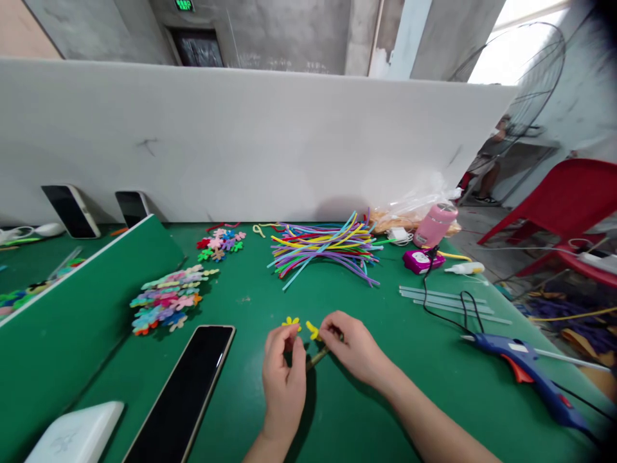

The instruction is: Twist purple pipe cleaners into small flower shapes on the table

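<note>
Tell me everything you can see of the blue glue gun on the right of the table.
The blue glue gun lies on its side on the green table, right of both hands and untouched by them. Its body looks like blue plastic with an orange-red trigger and a white label. The nozzle points left, toward the table's middle. A black cord loops away from it toward the back of the table. Clear glue sticks lie just beyond it, apart from it.

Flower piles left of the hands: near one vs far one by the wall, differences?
The near flower pile is larger and spread in a long band; the far flower pile is small and compact. The near one looks mostly pastel, pink, blue and pale green; the far one shows stronger red and green. Both are flat flower cutouts in mixed colours, lying loose on the green table, untouched by either hand.
</note>
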The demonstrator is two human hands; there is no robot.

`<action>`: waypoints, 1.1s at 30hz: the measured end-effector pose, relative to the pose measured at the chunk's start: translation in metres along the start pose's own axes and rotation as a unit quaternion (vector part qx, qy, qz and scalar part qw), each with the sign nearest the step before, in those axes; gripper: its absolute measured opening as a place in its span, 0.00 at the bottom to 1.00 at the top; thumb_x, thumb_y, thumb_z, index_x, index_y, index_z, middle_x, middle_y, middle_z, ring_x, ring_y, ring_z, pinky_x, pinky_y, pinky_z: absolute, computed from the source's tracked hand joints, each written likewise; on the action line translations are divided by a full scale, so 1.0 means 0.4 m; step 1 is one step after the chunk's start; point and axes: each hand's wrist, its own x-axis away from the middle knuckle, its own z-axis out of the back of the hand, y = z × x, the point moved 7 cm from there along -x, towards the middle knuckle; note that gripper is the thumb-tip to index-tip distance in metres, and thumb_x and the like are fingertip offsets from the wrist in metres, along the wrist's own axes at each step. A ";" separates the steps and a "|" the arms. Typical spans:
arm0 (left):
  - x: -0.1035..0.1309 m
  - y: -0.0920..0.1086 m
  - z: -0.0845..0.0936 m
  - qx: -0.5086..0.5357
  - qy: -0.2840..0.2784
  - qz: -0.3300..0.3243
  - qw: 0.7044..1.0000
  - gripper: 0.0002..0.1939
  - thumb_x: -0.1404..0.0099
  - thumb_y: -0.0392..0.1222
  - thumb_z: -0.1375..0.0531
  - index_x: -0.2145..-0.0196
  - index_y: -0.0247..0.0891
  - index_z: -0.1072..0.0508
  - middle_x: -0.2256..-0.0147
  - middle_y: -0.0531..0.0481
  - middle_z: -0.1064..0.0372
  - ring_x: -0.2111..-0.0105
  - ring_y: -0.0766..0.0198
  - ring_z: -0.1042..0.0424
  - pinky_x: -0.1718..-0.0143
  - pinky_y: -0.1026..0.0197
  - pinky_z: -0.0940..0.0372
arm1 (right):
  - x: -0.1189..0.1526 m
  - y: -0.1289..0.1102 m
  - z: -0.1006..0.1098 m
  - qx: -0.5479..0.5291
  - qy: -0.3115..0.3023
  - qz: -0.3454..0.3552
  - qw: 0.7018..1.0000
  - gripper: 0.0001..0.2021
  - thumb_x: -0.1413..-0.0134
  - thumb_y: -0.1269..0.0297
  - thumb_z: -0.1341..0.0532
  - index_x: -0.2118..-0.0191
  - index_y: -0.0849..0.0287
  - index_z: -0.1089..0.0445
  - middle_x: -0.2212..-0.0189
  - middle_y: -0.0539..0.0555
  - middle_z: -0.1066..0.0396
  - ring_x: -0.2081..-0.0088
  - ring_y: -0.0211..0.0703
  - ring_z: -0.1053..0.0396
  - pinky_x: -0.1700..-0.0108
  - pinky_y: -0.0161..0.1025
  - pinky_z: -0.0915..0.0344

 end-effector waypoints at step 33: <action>0.050 0.009 -0.164 0.337 -0.202 0.338 0.855 0.05 0.46 0.38 0.38 0.75 0.35 0.32 0.78 0.56 0.34 0.78 0.71 0.37 0.73 0.67 0.41 | 0.071 0.056 0.076 -0.244 0.074 0.024 0.967 0.08 0.49 0.60 0.41 0.68 0.60 0.31 0.71 0.53 0.32 0.68 0.39 0.33 0.64 0.39 0.36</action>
